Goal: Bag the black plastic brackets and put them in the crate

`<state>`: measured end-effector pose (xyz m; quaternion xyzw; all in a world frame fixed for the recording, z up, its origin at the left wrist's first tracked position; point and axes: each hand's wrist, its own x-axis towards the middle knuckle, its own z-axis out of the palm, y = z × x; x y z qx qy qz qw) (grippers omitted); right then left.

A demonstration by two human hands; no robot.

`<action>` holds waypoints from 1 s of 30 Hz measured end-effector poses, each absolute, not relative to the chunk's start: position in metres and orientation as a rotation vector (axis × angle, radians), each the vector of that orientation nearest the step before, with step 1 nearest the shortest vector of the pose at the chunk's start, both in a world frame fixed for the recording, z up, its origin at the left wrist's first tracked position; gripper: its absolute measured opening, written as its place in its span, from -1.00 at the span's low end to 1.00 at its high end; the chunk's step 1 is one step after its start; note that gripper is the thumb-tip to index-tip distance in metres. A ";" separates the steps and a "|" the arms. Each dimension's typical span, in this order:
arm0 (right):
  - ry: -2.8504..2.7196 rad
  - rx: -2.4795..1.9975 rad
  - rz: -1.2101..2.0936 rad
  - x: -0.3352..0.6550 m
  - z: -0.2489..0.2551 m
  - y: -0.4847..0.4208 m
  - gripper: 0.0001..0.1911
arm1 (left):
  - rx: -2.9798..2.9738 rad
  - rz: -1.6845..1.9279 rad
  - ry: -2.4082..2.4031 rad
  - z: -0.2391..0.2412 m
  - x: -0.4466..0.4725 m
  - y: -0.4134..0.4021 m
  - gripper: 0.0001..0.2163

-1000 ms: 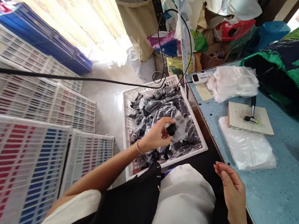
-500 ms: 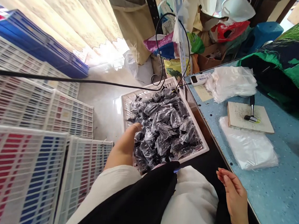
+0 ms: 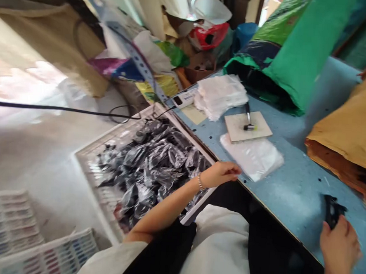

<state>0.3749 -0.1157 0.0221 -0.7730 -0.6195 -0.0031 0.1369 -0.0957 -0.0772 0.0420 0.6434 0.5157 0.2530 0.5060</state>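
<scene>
My left hand (image 3: pixel 222 173), with a chain bracelet at its wrist, hovers by the near edge of the blue table (image 3: pixel 286 197). Its fingers are loosely bent, a small gap shows beside the thumb, and I see nothing in it. Below that arm, a white plastic basket (image 3: pixel 90 201) holds a heap of clear bags with black contents (image 3: pixel 156 164). At the right, my right hand (image 3: pixel 342 244) has its thumb and fingers closed around the lower end of a black object (image 3: pixel 332 210), perhaps a plastic part, low over the table. Blur hides its exact kind.
On the table lie stacked clear bags (image 3: pixel 219 93), a flat pack of bags (image 3: pixel 259 158), and a board (image 3: pixel 261 119) with a small hammer (image 3: pixel 249 127). A green sack (image 3: pixel 301 74) and an orange-brown sack (image 3: pixel 354 127) lie behind. A black cable (image 3: pixel 57 108) crosses above the floor.
The view has swung right. My left hand has come from the basket over to the table edge. My right hand has reached right across the table and taken hold of the black object.
</scene>
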 end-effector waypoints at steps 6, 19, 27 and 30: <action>-1.650 -2.432 0.121 0.399 0.020 -0.124 -0.05 | 1.958 0.528 1.592 0.043 0.014 -0.014 -0.96; -0.656 -1.114 1.869 0.243 0.045 -0.106 -0.48 | 1.225 0.691 1.300 0.031 -0.022 0.019 -0.74; -0.204 -0.890 2.203 0.214 0.040 -0.087 -0.53 | 1.295 0.858 1.368 0.021 -0.025 0.013 -0.65; -0.179 -0.845 2.262 0.217 0.046 -0.091 -0.41 | 1.320 0.843 1.342 0.024 -0.026 0.013 -0.67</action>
